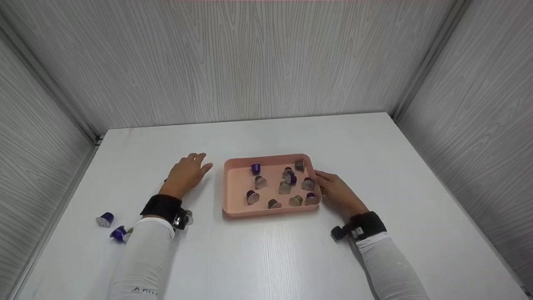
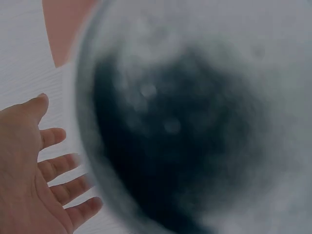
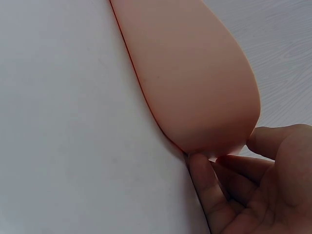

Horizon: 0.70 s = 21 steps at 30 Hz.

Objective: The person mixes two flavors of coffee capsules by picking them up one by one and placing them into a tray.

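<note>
A shallow pink tray [image 1: 270, 212] lies mid-table with several coffee capsules in it, among them a purple capsule [image 1: 255, 168]. My right hand [image 1: 339, 192] grips the tray's right end. In the right wrist view its thumb is at the rim of the tray [image 3: 190, 73] and its fingertips reach under the edge. Left of the tray, apart from it, my left hand [image 1: 183, 177] has its fingers loosely extended and holds nothing. The left wrist view shows the same spread fingers [image 2: 61, 168], beside a large blurred round shape [image 2: 170, 126] close to the lens.
On the table's left lie a purple capsule [image 1: 105, 219] and another purple capsule [image 1: 118, 234], with a further one partly behind my sleeve. A pale capsule [image 1: 189, 217] sits beside my left wrist. Grey wood-grain panels [image 1: 250, 62] stand behind and at both sides.
</note>
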Tool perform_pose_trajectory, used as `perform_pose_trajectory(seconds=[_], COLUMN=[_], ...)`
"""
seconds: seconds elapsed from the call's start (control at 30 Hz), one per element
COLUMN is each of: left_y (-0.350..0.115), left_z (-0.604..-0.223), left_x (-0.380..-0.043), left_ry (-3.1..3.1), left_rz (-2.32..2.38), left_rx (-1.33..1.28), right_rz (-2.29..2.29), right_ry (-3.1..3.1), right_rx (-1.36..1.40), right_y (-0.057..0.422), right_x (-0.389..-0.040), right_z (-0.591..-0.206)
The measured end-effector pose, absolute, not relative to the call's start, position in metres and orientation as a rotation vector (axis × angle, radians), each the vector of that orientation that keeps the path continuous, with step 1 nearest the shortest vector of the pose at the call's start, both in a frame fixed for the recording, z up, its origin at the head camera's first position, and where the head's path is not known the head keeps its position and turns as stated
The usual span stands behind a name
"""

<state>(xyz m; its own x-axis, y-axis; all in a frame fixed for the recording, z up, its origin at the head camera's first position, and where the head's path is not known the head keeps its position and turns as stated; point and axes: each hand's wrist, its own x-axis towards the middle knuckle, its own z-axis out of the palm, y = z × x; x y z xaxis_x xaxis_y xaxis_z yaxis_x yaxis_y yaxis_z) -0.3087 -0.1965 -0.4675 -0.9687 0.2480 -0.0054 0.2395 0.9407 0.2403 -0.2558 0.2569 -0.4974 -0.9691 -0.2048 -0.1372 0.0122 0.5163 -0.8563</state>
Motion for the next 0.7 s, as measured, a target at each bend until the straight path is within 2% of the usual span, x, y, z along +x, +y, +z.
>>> perform_pose_trajectory(seconds=[0.37, 0.7], left_y=[-0.209, -0.210], left_z=[-0.472, -0.470], left_x=[-0.307, -0.303], left_ry=[3.026, 3.058], left_rz=[0.390, 0.303], left_rx=[0.358, 0.416], right_rz=[-1.446, -1.427], right_ry=[2.492, 2.531], right_rx=[-0.097, -0.163], right_y=[0.257, 0.255], right_x=[-0.257, -0.255], right_z=[-0.497, -0.496])
